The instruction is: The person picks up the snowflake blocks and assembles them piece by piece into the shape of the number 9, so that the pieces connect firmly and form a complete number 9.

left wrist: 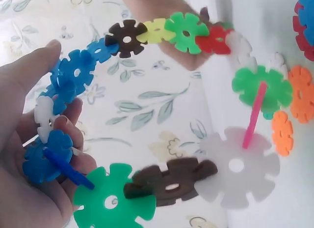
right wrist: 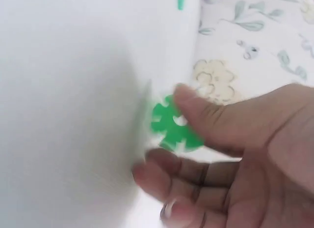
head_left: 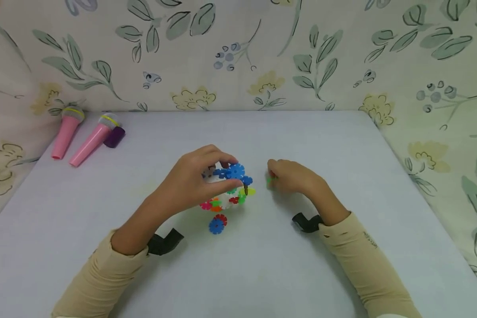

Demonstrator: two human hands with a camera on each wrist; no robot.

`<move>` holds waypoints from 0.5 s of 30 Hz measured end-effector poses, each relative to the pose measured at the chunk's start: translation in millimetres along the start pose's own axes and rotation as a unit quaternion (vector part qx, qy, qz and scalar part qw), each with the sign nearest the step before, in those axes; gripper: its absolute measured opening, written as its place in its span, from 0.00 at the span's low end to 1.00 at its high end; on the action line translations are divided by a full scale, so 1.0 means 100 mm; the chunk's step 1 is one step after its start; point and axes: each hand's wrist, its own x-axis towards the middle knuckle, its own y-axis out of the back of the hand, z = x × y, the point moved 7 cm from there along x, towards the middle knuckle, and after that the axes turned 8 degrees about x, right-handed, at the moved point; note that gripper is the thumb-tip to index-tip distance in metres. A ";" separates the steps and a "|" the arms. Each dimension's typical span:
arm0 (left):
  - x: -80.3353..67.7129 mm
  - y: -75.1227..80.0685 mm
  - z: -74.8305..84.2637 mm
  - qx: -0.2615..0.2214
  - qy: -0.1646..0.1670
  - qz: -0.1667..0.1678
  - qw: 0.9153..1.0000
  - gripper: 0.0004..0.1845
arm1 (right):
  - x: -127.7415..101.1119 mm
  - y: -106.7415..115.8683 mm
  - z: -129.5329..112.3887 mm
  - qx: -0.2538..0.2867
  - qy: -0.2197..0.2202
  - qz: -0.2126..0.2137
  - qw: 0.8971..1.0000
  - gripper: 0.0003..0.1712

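My left hand holds a ring of linked plastic snowflake discs over the table, its fingers curled round the blue and white discs. Up close in the left wrist view, the chain runs through blue, brown, yellow, green, red, white and clear discs, slotted edge to edge. Off to the right, my right hand pinches a single green disc low over the white table. The thumb lies across this disc, partly covering it. Blue and red discs lie on the table below the ring.
Two pink toy microphones lie at the table's back left, with a dark purple piece beside one. Orange discs show near the ring. A floral cloth hangs behind the white table.
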 end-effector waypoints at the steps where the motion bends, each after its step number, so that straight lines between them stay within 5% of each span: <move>1: 0.00 0.00 -0.01 -0.004 0.005 -0.005 1.000 0.21 | -0.03 0.05 -0.02 0.030 0.011 0.004 0.999 0.09; 3: 0.00 -0.01 -0.03 -0.017 0.021 -0.020 0.999 0.20 | -0.13 0.17 -0.12 0.108 0.052 0.029 0.992 0.06; 7: 0.00 -0.06 -0.08 -0.051 0.055 -0.060 0.995 0.19 | -0.41 0.41 -0.44 0.219 0.185 0.093 0.953 0.02; 10: 0.00 -0.09 -0.07 -0.071 0.055 -0.079 0.993 0.18 | -0.60 0.49 -0.67 0.205 0.264 0.125 0.934 0.07; 15: -0.03 -0.10 -0.01 -0.080 0.027 -0.089 0.992 0.18 | -0.73 0.45 -0.91 0.142 0.318 0.133 0.928 0.15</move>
